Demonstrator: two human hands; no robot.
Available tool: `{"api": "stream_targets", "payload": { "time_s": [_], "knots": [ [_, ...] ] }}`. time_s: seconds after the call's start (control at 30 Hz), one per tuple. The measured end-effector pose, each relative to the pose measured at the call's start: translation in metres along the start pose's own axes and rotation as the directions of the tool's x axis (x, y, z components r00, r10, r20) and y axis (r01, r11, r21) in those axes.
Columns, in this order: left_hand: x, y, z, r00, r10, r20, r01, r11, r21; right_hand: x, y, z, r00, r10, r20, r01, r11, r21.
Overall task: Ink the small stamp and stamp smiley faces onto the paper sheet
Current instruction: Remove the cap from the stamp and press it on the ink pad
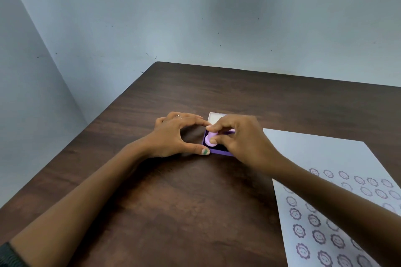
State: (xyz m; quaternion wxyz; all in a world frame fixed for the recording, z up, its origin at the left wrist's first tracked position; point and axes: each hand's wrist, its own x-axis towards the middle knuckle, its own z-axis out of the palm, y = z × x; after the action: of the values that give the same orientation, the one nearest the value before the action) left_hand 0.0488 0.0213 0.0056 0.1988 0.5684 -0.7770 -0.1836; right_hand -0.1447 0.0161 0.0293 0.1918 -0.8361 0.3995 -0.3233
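Right hand fingers pinch the small lilac stamp, set face-down in the purple ink pad. Advice: press flat and even, then lift straight. Left hand fingers are spread wide, thumb and forefinger bracing the pad's near-left corner. The pad sits mid-desk; the paper sheet, with many smiley prints already on it, lies just to its right.

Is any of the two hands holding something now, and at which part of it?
The right hand pinches the small stamp by its pale purple handle, over the ink pad. The left hand steadies the pad's edge.
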Motion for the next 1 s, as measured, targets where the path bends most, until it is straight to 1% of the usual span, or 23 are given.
{"api": "stream_targets", "payload": {
  "time_s": [0.03, 0.07, 0.1, 0.17, 0.2, 0.23, 0.3, 0.33, 0.37, 0.47, 0.5, 0.53, 0.6, 0.63, 0.67, 0.73, 0.77, 0.8, 0.87, 0.9, 0.93, 1.0],
  "knots": [
    [0.000, 0.000, 0.000, 1.000, 0.000, -0.001, 0.000, 1.000, 0.003, 0.001, 0.001, -0.002, 1.000, 0.026, -0.011, -0.026, 0.999, 0.027],
    [0.000, 0.000, 0.000, 1.000, 0.002, 0.001, -0.002, 1.000, 0.003, 0.000, 0.000, -0.002, 1.000, 0.000, 0.001, 0.000, 1.000, -0.014],
    [0.000, 0.000, 0.000, 1.000, 0.004, 0.005, -0.004, 1.000, 0.000, -0.003, -0.002, 0.000, 0.998, -0.060, 0.030, 0.062, 0.994, -0.090],
    [-0.001, 0.001, 0.000, 1.000, 0.006, 0.011, -0.006, 1.000, -0.015, -0.012, -0.007, 0.006, 0.973, -0.193, 0.124, 0.217, 0.948, -0.233],
    [-0.001, 0.000, 0.000, 1.000, 0.006, 0.009, -0.006, 1.000, -0.018, -0.012, -0.007, 0.006, 0.970, -0.198, 0.143, 0.228, 0.945, -0.237],
    [0.000, 0.000, 0.000, 1.000, 0.005, 0.005, -0.005, 1.000, -0.015, -0.009, -0.005, 0.005, 0.980, -0.154, 0.126, 0.177, 0.964, -0.199],
    [0.000, -0.001, 0.001, 1.000, 0.003, -0.002, -0.003, 1.000, 0.000, 0.000, -0.001, 0.000, 1.000, -0.007, 0.018, 0.007, 0.999, -0.041],
    [0.000, -0.001, 0.001, 1.000, 0.001, -0.001, -0.001, 1.000, 0.003, 0.003, 0.000, -0.002, 1.000, 0.030, 0.001, -0.030, 1.000, 0.000],
    [0.000, -0.001, 0.001, 1.000, 0.000, 0.001, 0.000, 1.000, 0.002, 0.003, -0.001, -0.002, 1.000, 0.007, 0.014, -0.006, 1.000, -0.027],
    [-0.001, 0.000, 0.001, 1.000, 0.001, 0.002, -0.001, 1.000, -0.013, -0.008, -0.006, 0.007, 0.976, -0.175, 0.126, 0.199, 0.955, -0.218],
    [-0.001, 0.000, 0.001, 1.000, 0.001, 0.000, -0.001, 1.000, -0.011, -0.007, -0.007, 0.007, 0.977, -0.159, 0.141, 0.187, 0.959, -0.215],
    [-0.001, 0.000, 0.001, 1.000, 0.000, -0.002, 0.000, 1.000, -0.005, -0.003, -0.006, 0.005, 0.988, -0.100, 0.118, 0.119, 0.979, -0.167],
    [0.000, 0.000, 0.001, 1.000, 0.000, -0.003, 0.000, 1.000, 0.007, 0.006, -0.002, -0.002, 0.998, 0.051, 0.028, -0.050, 0.998, -0.035],
    [0.000, 0.000, 0.001, 1.000, 0.001, -0.002, -0.001, 1.000, 0.007, 0.007, -0.002, -0.003, 0.997, 0.074, 0.023, -0.074, 0.997, -0.013],
    [-0.001, 0.000, 0.001, 1.000, 0.001, -0.003, -0.001, 1.000, 0.005, 0.005, -0.004, -0.002, 0.999, 0.028, 0.034, -0.026, 0.998, -0.049],
    [-0.001, 0.000, 0.001, 1.000, 0.007, -0.006, -0.007, 1.000, -0.005, -0.005, -0.008, 0.005, 0.988, -0.116, 0.098, 0.132, 0.975, -0.181],
    [0.000, 0.000, 0.001, 1.000, 0.008, -0.007, -0.009, 1.000, -0.008, -0.008, -0.008, 0.008, 0.981, -0.151, 0.124, 0.175, 0.961, -0.212],
    [0.001, 0.000, 0.002, 1.000, 0.006, -0.009, -0.006, 1.000, -0.008, -0.006, -0.007, 0.006, 0.985, -0.119, 0.128, 0.143, 0.970, -0.198],
    [0.002, 0.001, 0.003, 1.000, -0.002, -0.008, 0.002, 1.000, -0.001, 0.007, 0.000, -0.001, 0.999, 0.010, 0.047, -0.005, 0.994, -0.107],
    [0.003, 0.001, 0.003, 1.000, -0.004, -0.007, 0.004, 1.000, 0.002, 0.012, 0.001, -0.004, 0.998, 0.052, 0.030, -0.049, 0.996, -0.072],
    [0.003, 0.001, 0.003, 1.000, -0.004, -0.006, 0.004, 1.000, 0.004, 0.012, 0.001, -0.005, 0.998, 0.048, 0.038, -0.046, 0.996, -0.074],
    [0.003, 0.001, 0.003, 1.000, -0.001, -0.010, 0.001, 1.000, 0.004, 0.004, -0.003, -0.001, 0.995, -0.071, 0.076, 0.083, 0.984, -0.158]
  ]
}}
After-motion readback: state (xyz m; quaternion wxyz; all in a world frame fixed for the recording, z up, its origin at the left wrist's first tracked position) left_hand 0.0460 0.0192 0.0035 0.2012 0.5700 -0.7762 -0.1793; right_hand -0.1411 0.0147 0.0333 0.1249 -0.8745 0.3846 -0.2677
